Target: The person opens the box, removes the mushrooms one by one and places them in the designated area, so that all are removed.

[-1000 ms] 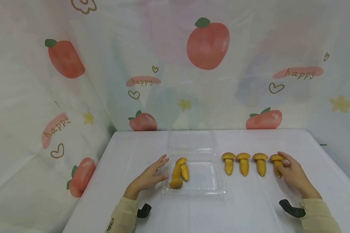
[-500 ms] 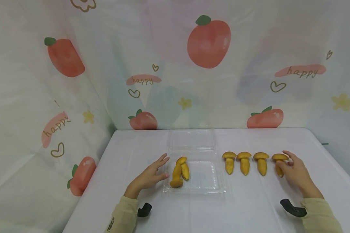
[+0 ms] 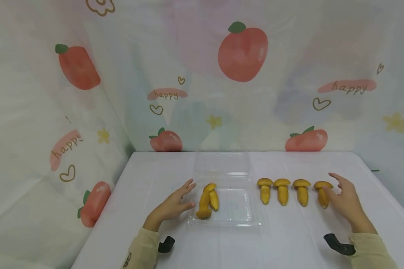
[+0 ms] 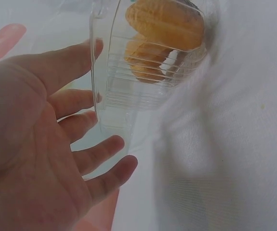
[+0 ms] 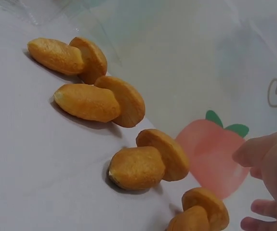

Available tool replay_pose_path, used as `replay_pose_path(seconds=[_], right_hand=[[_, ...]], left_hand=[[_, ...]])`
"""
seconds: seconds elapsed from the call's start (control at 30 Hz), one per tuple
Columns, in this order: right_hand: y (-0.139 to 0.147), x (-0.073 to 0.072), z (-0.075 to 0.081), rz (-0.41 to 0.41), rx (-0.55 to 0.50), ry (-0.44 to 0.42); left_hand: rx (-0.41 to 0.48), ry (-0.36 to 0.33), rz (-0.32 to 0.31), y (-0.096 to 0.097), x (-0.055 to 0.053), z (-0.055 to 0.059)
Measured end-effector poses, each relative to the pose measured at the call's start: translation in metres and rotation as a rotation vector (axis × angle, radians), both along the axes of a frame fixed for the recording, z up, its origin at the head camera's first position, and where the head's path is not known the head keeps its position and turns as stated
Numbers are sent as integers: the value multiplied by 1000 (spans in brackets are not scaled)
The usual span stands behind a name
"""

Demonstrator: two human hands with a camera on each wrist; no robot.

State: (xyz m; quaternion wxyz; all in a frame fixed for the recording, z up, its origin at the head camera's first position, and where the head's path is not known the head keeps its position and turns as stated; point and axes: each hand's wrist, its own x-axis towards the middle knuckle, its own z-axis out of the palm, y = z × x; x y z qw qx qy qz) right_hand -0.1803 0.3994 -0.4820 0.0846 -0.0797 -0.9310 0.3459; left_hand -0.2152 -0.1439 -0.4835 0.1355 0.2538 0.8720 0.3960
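Observation:
Several yellow-brown mushrooms stand in a row on the right side of the table, caps away from me. Just right of the end mushroom (image 3: 324,196) is my right hand (image 3: 346,198), its fingers spread and holding nothing; the right wrist view shows a gap between that hand (image 5: 273,173) and the nearest mushroom (image 5: 196,216). My left hand (image 3: 170,205) is at the left side of an open clear plastic box (image 3: 235,220), fingers spread, with thumb and some fingertips (image 4: 83,98) at its rim. Inside, two mushrooms (image 3: 204,203) lie against each other at the left.
The box's clear lid (image 3: 222,162) lies folded back toward the rear of the table. A white cloth covers the table (image 3: 239,246), and a fruit-patterned curtain (image 3: 198,74) hangs behind it. A black strap piece (image 3: 339,244) sticks out at the right cuff.
My right hand has let go of the end mushroom and drawn slightly right, its fingers opening. That mushroom has shifted a little to the right. My left hand has stayed in place.

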Motion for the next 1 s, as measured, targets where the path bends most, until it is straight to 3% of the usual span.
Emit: replay_pose_path(seconds=[0.3, 0.63, 1.0], right_hand=[[-23, 1, 7, 55, 3, 70], [-52, 1, 12, 149, 12, 161], [-82, 2, 20, 239, -55, 103]], left_hand=[[14, -28, -32, -1, 3, 1], [6, -9, -60, -2, 0, 0], [2, -8, -49, -2, -1, 0]])
